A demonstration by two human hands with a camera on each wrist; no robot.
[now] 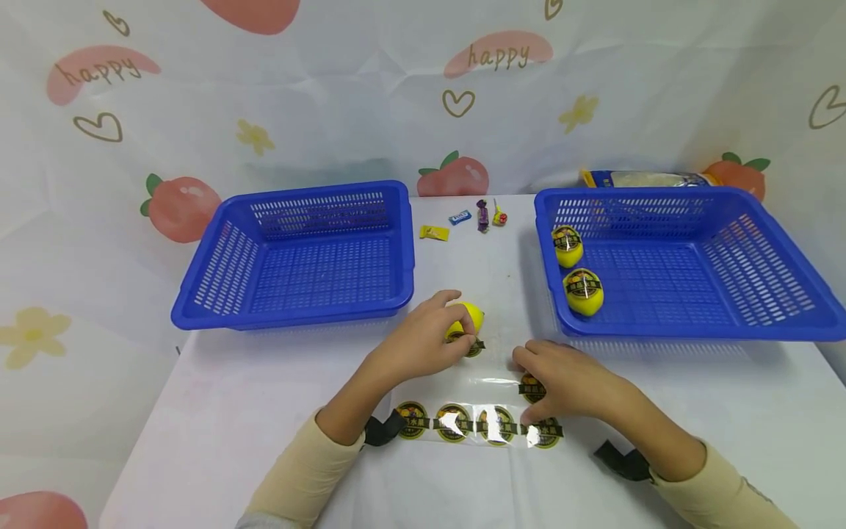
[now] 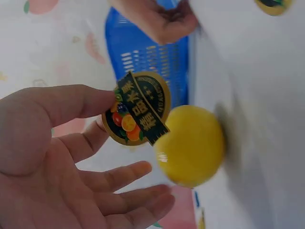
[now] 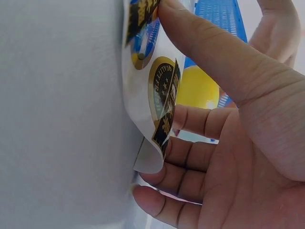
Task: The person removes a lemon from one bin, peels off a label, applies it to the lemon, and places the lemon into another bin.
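Observation:
My left hand [image 1: 426, 338] pinches a round black-and-gold fruit sticker [image 2: 138, 107] between thumb and forefinger. The other fingers are spread in the left wrist view. Just beyond the sticker a yellow lemon [image 2: 193, 145] lies on the table; its edge meets the sticker's ribbon end in view, and I cannot tell whether they touch. With the thumb on one face and fingers behind, my right hand [image 1: 571, 382] holds the right edge of a glossy sticker sheet [image 1: 476, 391]. A row of round stickers [image 1: 453, 422] runs along its near side. The sheet's edge curls up in the right wrist view.
At the back left is a blue basket [image 1: 317, 312]. Another blue basket [image 1: 694, 327] at the right holds two stickered lemons [image 1: 584, 294]. Between them lie a yellow wrapped candy [image 1: 434, 233], a blue one [image 1: 460, 217], a purple one [image 1: 482, 216] and a lollipop [image 1: 500, 218].

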